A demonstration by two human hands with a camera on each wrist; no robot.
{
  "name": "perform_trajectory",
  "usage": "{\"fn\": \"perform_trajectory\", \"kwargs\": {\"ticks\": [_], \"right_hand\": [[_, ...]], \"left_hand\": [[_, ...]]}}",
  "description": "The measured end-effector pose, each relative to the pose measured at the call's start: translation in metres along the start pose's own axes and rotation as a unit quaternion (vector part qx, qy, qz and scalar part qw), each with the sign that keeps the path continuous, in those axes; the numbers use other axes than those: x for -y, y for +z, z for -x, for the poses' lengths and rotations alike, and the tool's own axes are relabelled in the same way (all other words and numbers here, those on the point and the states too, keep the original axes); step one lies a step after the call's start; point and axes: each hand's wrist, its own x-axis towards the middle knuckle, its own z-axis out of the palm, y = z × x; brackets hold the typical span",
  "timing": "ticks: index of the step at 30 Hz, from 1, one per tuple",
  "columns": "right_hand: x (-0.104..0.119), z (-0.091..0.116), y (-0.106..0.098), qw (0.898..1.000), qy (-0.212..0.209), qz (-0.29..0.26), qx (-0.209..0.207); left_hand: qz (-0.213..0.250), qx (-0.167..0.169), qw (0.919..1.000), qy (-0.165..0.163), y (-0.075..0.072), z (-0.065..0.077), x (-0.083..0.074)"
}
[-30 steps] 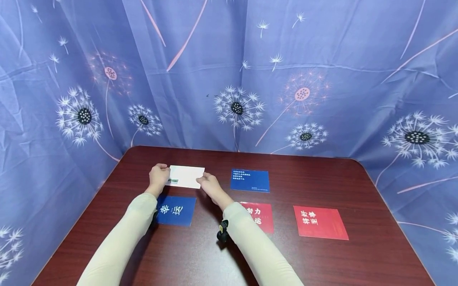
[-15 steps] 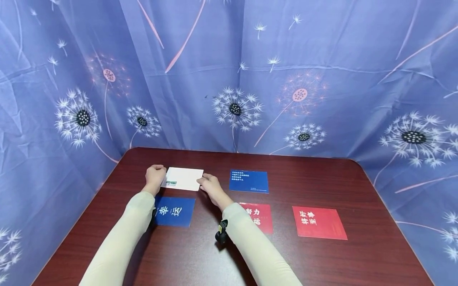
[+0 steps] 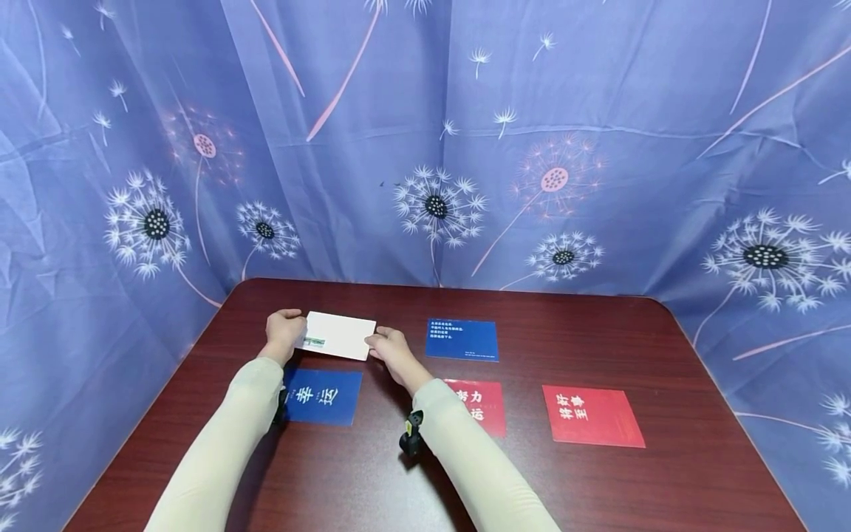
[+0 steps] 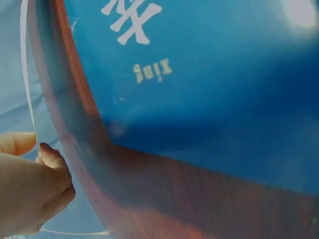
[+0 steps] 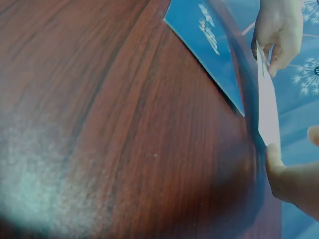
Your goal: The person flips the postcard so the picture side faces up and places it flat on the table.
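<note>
Both hands hold a white postcard with a small green picture in its lower left corner, over the table's back left part. My left hand pinches its left edge; the left wrist view shows thumb and fingertip meeting at the thin card edge. On the right edge, my right hand grips with the thumb on the white face. The right wrist view catches the postcard nearly edge-on, stretched between the hands. Just in front of it lies a blue card with white characters, partly covered by the left sleeve.
Another blue card lies to the right at the back of the dark red wooden table. A red card is partly behind the right forearm, with a second red card farther right. A blue dandelion-print curtain hangs behind.
The postcard has moved slightly left with both hands and turned a little, its right end now lower in view. The head view has shifted slightly. The cards on the table stay put.
</note>
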Motion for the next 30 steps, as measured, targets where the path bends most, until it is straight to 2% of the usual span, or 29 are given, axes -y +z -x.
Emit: {"fn": "perform_trajectory", "kwargs": {"ticks": [4,12,19,24,30], "right_hand": [[0.001,0.0,0.001,0.999,-0.02,0.008,-0.025],[0.003,-0.003,0.002,0.993,-0.035,0.012,-0.111],[0.004,0.0,0.003,0.99,-0.027,-0.003,-0.137],[0.006,0.0,0.004,0.989,-0.045,-0.016,-0.141],[0.008,0.0,0.003,0.988,-0.069,-0.037,-0.135]], "left_hand": [[0.002,0.02,0.9998,0.008,-0.003,0.0,-0.002],[0.042,0.067,0.9969,0.006,-0.002,-0.006,0.0],[0.063,0.107,0.9922,-0.003,-0.005,-0.013,0.004],[0.083,0.102,0.9912,0.013,-0.008,-0.012,-0.001],[0.157,0.092,0.9826,0.039,-0.012,-0.007,-0.002]]}}
